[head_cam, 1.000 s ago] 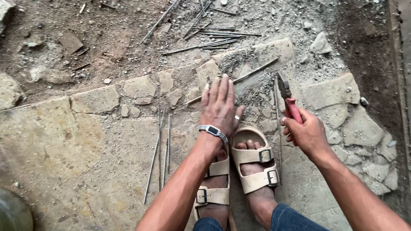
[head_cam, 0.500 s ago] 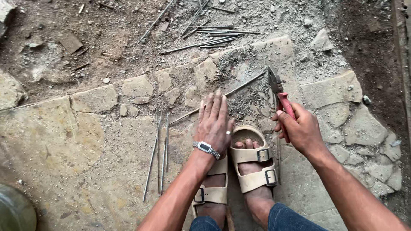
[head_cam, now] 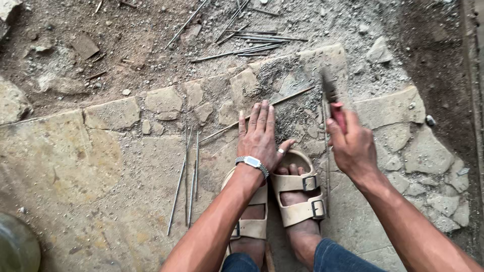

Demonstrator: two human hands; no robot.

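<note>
Here, right hand (head_cam: 353,146) around red-handled tool (head_cam: 334,103).

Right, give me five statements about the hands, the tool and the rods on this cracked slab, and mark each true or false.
1. The left hand lies flat, palm down, on the stone slab. True.
2. The right hand is empty. False: it grips a red-handled tool.
3. A wristwatch sits on the left wrist. True.
4. The feet are bare. False: they wear tan buckled sandals.
5. Thin metal rods lie on the slab to the left of the left hand. True.
</note>
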